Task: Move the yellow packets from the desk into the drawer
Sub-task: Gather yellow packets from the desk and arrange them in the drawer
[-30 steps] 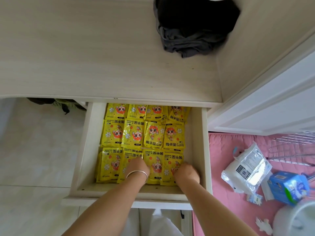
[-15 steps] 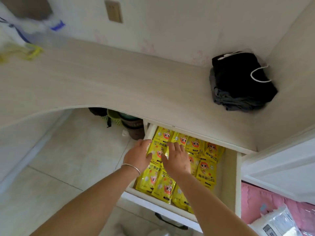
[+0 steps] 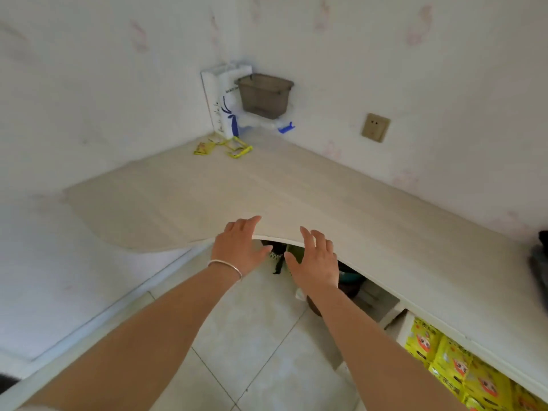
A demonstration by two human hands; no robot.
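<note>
Though blurred, a few yellow packets (image 3: 223, 147) lie at the desk's (image 3: 296, 197) far corner | drawer (image 3: 407, 324) at lower right, mostly hidden under the desktop, holds rows of packets (image 3: 456, 366) | left hand (image 3: 238, 247) and right hand (image 3: 315, 261) both empty, fingers spread, at the desk's front edge | grey bin (image 3: 264, 94) on wall, contents unclear.

Matt pale wood-grain desk (image 3: 296, 188), glossy yellow foil pkts (image 3: 453, 363), smoky translucent plastic bin (image 3: 264, 94)

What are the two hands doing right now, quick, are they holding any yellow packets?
Left hand: open and empty, fingers spread at the desk edge.
Right hand: open and empty, fingers spread, holding no packet.
</note>
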